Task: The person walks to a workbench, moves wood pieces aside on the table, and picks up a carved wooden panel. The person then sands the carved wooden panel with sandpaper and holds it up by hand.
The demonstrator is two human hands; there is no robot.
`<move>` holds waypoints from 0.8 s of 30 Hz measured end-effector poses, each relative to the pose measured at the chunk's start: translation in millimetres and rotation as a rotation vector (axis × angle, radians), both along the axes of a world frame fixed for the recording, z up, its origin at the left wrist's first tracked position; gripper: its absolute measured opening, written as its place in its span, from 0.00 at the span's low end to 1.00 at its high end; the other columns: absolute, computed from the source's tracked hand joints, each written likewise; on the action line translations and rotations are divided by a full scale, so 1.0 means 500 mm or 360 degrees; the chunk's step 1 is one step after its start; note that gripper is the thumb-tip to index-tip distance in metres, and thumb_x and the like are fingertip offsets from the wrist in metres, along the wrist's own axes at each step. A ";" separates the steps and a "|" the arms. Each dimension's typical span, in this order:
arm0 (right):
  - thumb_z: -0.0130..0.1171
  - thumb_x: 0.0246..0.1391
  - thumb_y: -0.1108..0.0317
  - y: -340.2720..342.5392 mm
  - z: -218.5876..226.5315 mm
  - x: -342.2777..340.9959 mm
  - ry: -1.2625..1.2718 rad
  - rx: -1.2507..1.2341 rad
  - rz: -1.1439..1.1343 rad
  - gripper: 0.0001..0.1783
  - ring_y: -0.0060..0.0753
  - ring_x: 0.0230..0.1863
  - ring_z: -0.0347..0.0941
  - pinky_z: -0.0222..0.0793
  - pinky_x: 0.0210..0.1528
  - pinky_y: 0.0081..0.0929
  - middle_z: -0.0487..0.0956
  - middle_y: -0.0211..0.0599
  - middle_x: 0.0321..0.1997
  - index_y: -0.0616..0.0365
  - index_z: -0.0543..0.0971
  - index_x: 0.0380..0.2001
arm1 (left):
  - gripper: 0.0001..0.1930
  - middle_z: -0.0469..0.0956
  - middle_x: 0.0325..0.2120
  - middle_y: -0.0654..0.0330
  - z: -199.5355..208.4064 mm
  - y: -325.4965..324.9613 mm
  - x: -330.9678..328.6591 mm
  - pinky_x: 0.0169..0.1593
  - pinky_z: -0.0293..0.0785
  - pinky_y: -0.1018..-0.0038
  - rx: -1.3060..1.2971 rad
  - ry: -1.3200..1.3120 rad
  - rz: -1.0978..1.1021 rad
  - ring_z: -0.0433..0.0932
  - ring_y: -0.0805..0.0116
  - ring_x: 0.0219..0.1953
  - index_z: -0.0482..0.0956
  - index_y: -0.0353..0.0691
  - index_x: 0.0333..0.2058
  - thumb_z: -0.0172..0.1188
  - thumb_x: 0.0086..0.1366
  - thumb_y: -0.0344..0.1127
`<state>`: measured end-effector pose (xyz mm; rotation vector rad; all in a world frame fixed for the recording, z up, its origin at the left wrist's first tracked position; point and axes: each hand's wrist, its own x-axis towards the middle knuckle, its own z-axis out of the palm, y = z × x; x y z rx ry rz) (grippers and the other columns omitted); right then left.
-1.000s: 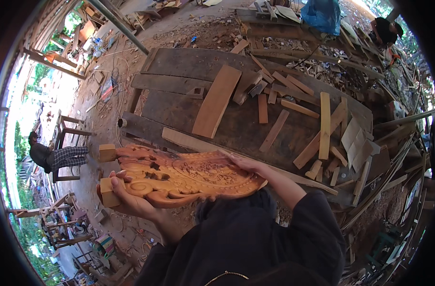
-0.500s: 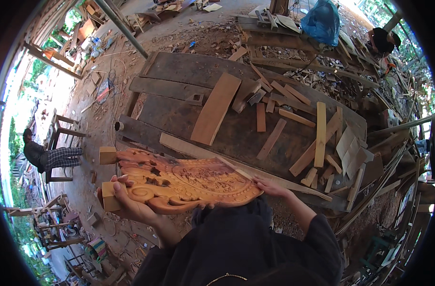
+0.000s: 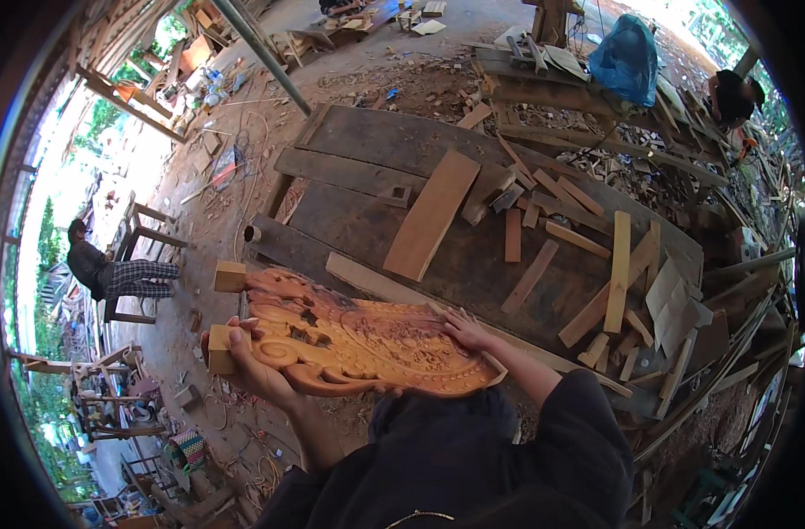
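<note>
A carved wooden panel (image 3: 367, 339), orange-brown with scrolls and pierced openings, lies tilted across the front of my body. Two pale square block ends stick out at its left end, the upper block (image 3: 231, 276) and the lower block (image 3: 231, 350). My left hand (image 3: 263, 370) grips that end beside the lower block, thumb on top and some fingers hidden beneath. On the right part of the carving rests my right hand (image 3: 469, 333), its fingers stretched out flat near the far edge.
Beyond the panel stands a dark plank workbench (image 3: 350, 220) with a wide board (image 3: 433, 216) and several offcuts. A long strip (image 3: 376, 278) lies along its near edge. A seated person (image 3: 111, 264) is at the left, another person (image 3: 735, 97) far right. A blue plastic bag (image 3: 625, 57) sits behind.
My right hand has moved from the panel's right end onto its carved face. My left hand keeps its grip. The whole view has shifted, so the bench appears farther right.
</note>
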<state>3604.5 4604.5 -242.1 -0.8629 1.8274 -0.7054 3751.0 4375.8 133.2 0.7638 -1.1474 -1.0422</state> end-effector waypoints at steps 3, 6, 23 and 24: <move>0.29 0.65 0.39 -0.061 -0.040 -0.027 0.0226 0.0162 0.0114 0.36 0.48 0.76 0.30 0.24 0.72 0.53 0.43 0.34 0.76 0.44 0.51 0.70 | 0.14 0.70 0.31 0.60 -0.010 -0.009 0.012 0.41 0.72 0.74 0.0050 0.0044 0.0002 0.71 0.73 0.35 0.69 0.32 0.44 0.56 0.64 0.35; 0.30 0.65 0.40 -0.102 -0.073 -0.043 0.0181 0.0207 0.0104 0.34 0.47 0.76 0.29 0.23 0.71 0.58 0.43 0.29 0.76 0.42 0.51 0.70 | 0.14 0.71 0.31 0.60 -0.020 -0.026 0.032 0.42 0.72 0.75 0.0119 0.0004 -0.0004 0.71 0.73 0.35 0.70 0.31 0.43 0.55 0.65 0.36; 0.34 0.68 0.51 0.146 0.059 0.010 -0.0260 -0.0169 -0.0066 0.33 0.44 0.75 0.36 0.33 0.74 0.33 0.48 0.48 0.74 0.59 0.52 0.68 | 0.18 0.71 0.33 0.57 -0.028 -0.038 0.040 0.45 0.71 0.73 0.0241 0.0013 -0.0037 0.72 0.71 0.37 0.66 0.28 0.48 0.55 0.66 0.35; 0.34 0.68 0.51 0.157 0.072 0.011 -0.0298 -0.0145 -0.0065 0.33 0.44 0.75 0.36 0.33 0.74 0.33 0.48 0.48 0.74 0.59 0.52 0.68 | 0.18 0.71 0.33 0.57 -0.026 -0.037 0.038 0.45 0.71 0.73 0.0188 -0.0008 -0.0029 0.72 0.71 0.37 0.66 0.28 0.48 0.55 0.66 0.35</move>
